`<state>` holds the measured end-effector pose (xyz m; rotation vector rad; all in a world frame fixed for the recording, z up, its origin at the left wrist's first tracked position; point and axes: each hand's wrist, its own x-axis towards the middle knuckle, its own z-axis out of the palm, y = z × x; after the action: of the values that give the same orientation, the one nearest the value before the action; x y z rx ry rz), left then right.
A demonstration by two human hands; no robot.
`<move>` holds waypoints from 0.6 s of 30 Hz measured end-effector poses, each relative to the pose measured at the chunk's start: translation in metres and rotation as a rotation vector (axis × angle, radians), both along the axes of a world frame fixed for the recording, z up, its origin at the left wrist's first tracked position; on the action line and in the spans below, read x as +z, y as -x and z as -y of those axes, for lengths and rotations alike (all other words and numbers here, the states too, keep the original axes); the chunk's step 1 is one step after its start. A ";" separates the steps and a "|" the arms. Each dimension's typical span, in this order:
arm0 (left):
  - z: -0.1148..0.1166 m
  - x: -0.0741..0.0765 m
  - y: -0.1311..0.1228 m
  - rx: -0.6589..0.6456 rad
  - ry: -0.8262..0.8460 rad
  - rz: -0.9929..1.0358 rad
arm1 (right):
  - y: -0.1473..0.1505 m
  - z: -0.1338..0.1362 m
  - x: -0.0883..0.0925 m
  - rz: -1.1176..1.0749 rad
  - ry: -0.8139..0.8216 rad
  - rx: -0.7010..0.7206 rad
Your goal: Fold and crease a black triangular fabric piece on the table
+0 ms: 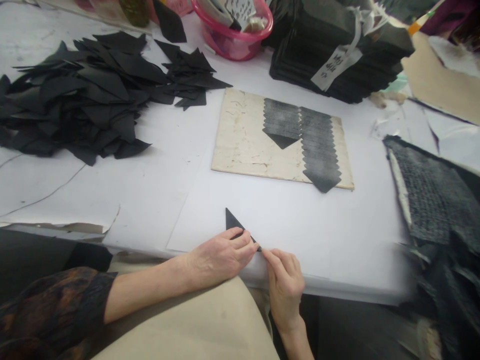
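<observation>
A black triangular piece [233, 219], thin like cloth or leather, lies near the front edge of the white-covered table. My left hand [221, 255] rests over its lower part, with the fingers bent together and holding it at the slanted edge. At the piece's lower right corner, my right hand [285, 277] is closed, thumb and forefinger pinching the tip. Beyond my hands is a beige board [243, 140] with two columns of overlapping black pieces, their zigzag edges showing. The fingers hide part of the triangle.
A large loose pile of black pieces [82, 95] covers the left of the table [150, 195]. Behind the board stand a pink basket [234, 47] and a tied black stack [337, 55] with a handwritten tag. Dark woven fabric [435, 190] lies at the right.
</observation>
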<state>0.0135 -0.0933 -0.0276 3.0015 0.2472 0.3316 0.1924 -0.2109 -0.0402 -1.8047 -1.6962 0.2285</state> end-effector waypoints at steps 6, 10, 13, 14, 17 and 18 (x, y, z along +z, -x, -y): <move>0.000 0.001 -0.001 -0.001 -0.010 0.004 | -0.002 0.001 -0.002 0.077 -0.005 0.017; -0.001 0.003 -0.001 -0.009 -0.020 0.003 | 0.000 0.001 -0.002 0.093 -0.009 0.020; -0.001 0.002 -0.001 -0.013 -0.027 0.002 | 0.000 0.002 -0.001 0.096 -0.012 0.016; 0.000 0.001 -0.001 -0.015 -0.030 -0.001 | 0.000 0.003 -0.001 0.096 -0.008 0.015; 0.001 -0.001 -0.001 -0.017 -0.033 -0.014 | 0.000 0.004 0.000 0.102 0.011 0.023; 0.001 -0.001 -0.001 -0.015 -0.033 -0.021 | 0.000 0.005 0.000 0.106 0.017 0.029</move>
<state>0.0148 -0.0945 -0.0286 3.0393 0.2225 0.3056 0.1921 -0.2157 -0.0400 -1.8348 -1.7993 0.1623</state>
